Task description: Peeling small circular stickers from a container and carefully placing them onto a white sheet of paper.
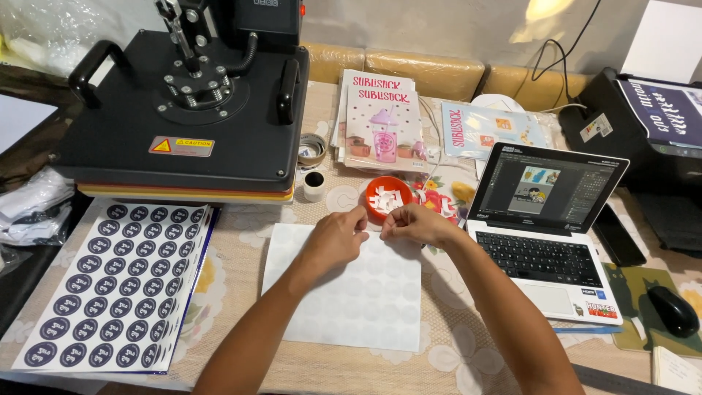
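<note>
A white sheet of faint round blanks (351, 292) lies on the table in front of me. My left hand (338, 235) and my right hand (411, 222) rest side by side at its far edge, fingertips pinched together over the sheet. Whether they pinch a small piece is too small to tell. Just beyond my hands sits an orange bowl (388, 197) holding small white scraps.
A black heat press (190, 110) stands at the back left, with a sheet of dark round stickers (117, 281) below it. An open laptop (545, 227) is at the right, with a mouse (673, 311), a printer (651, 124), paper packs (380, 124) and tape rolls (313, 157) around.
</note>
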